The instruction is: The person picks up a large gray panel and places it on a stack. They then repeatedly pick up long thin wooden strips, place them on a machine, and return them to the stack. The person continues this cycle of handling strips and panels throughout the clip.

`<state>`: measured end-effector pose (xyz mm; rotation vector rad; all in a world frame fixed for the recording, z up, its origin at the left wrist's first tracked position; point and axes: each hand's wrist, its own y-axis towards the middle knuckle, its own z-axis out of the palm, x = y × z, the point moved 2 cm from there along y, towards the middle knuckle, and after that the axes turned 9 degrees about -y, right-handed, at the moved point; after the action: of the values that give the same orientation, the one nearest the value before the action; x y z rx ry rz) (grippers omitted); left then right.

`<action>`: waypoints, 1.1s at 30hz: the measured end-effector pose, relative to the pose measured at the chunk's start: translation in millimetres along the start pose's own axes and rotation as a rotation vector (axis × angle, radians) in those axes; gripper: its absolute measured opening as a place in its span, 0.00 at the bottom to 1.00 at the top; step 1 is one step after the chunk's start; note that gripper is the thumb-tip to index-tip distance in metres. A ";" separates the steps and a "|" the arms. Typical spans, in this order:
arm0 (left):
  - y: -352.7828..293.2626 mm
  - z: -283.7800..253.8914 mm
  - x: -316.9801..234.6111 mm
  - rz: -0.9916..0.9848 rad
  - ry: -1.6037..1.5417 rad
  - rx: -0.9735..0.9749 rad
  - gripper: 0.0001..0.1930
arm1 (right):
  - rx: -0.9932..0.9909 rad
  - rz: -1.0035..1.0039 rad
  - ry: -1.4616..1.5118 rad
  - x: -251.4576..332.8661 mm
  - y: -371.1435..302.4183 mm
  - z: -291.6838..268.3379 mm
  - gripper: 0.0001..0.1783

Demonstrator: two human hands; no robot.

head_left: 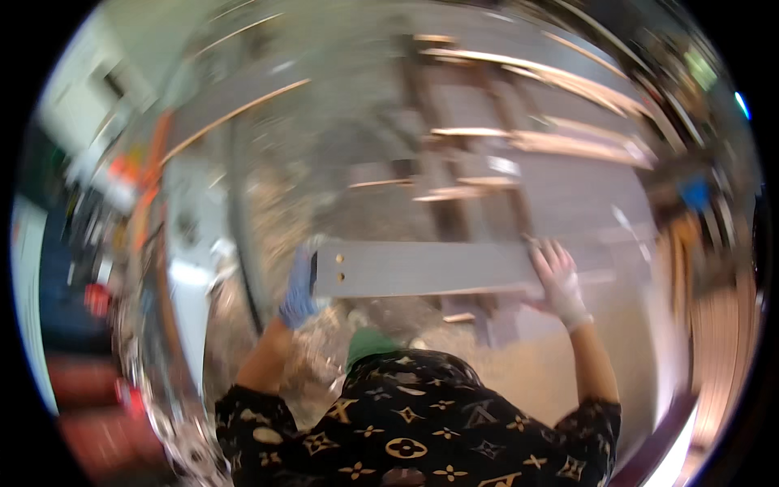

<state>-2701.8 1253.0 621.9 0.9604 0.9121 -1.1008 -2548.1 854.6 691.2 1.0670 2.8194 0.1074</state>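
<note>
A long grey board (430, 268) is held level in front of my body, one end in each hand. Two small round light-brown holes or dots sit near its left end, which has a dark edge. My left hand (299, 290), in a blue glove, is closed on that end, its fingers partly behind the board. At the other end my right hand (558, 280), in a whitish glove, grips the edge with its thumb and fingers; some fingers are hidden underneath.
Stacked grey panels (580, 191) with pale wood edges lie ahead and to the right. A metal-topped machine or bench (187, 235) with an orange rail stands at left. Wood chips and shavings (288, 166) litter the floor. Motion blurs much of the surroundings.
</note>
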 end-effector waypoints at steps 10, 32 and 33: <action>-91.2 -228.9 -62.5 0.442 -0.569 -0.904 0.25 | 0.263 -0.503 0.319 250.5 212.9 24.4 0.43; 46.0 -573.9 -25.0 0.428 -0.359 -1.720 0.19 | 0.075 -0.760 0.078 516.7 599.7 129.3 0.41; 49.7 -573.5 -27.4 0.475 -0.422 -1.694 0.18 | 0.084 -0.770 0.067 516.5 603.4 126.3 0.40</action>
<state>-2724.2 1809.2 472.4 -0.4660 0.8283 0.1100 -2519.2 1651.3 585.6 -0.0677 3.0882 -0.0537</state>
